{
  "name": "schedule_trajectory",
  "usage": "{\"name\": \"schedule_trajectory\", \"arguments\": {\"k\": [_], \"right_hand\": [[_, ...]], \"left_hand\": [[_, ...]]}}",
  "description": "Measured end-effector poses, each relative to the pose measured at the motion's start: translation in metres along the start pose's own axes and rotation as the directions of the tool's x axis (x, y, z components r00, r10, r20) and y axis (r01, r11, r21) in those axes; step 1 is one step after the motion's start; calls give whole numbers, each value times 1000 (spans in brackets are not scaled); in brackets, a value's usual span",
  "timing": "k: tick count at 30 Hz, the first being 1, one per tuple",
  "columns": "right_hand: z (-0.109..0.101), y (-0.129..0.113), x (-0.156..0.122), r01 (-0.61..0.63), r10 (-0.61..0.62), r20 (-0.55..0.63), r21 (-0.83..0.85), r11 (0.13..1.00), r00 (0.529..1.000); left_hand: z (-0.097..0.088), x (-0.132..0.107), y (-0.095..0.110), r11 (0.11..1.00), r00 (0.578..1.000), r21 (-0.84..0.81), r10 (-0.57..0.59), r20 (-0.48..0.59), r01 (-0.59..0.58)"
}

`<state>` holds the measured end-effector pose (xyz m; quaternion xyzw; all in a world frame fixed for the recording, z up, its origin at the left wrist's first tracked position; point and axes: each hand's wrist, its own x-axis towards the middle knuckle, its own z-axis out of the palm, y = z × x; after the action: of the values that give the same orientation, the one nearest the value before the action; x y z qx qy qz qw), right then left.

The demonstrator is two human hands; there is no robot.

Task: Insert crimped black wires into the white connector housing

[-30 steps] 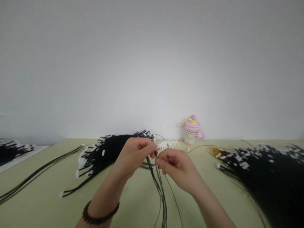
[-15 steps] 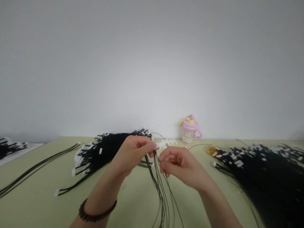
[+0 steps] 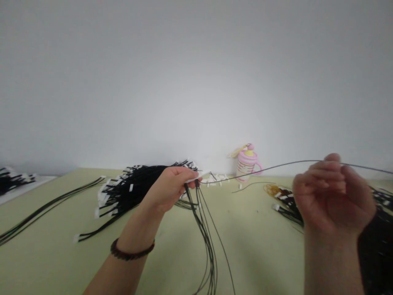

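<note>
My left hand (image 3: 175, 184) pinches a white connector (image 3: 196, 177) between thumb and fingers. Several thin black wires (image 3: 205, 233) hang down from it toward the front edge of the view. Raised at the right, my right hand (image 3: 334, 196) has its fingers closed on a single dark wire (image 3: 288, 163). This wire runs in a shallow arc from near my left hand through the right fingers and out of the right side. Behind the left wrist lies a bundle of black cables with white ends (image 3: 135, 188).
A pink and white cup-shaped item (image 3: 246, 163) stands against the wall. Small white pieces (image 3: 216, 179) lie beside it. A large dark cable pile (image 3: 376, 250) fills the right side, with yellowish bands (image 3: 272, 190) near it. Loose cables (image 3: 52, 211) cross the left of the table.
My right hand has moved from beside the left hand far to the right and up, drawing one wire out along an arc. My left hand keeps the connector, nearly in place.
</note>
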<state>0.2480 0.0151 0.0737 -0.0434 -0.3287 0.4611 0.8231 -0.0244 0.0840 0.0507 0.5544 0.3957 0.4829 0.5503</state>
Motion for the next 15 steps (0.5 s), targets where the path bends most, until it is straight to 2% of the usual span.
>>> {"name": "schedule_trajectory", "arguments": {"k": [5,10,12,15], "right_hand": [[5,-1,1,70,-69,-27,53,996,997],[-6,-14,7,168,-162,-63,96,981,985],[-12,-20,10,238,-240,-87,-32,971,967],[-16,-23,10,264,-321,-75,-409,873,944]], "left_hand": [[-1,0,1,999,1000,33,8,-2,-8],[-3,3,2,998,1000,61,7,7,-8],[-3,4,2,998,1000,68,-12,4,12],[-3,6,0,998,1000,59,-25,0,25]]}}
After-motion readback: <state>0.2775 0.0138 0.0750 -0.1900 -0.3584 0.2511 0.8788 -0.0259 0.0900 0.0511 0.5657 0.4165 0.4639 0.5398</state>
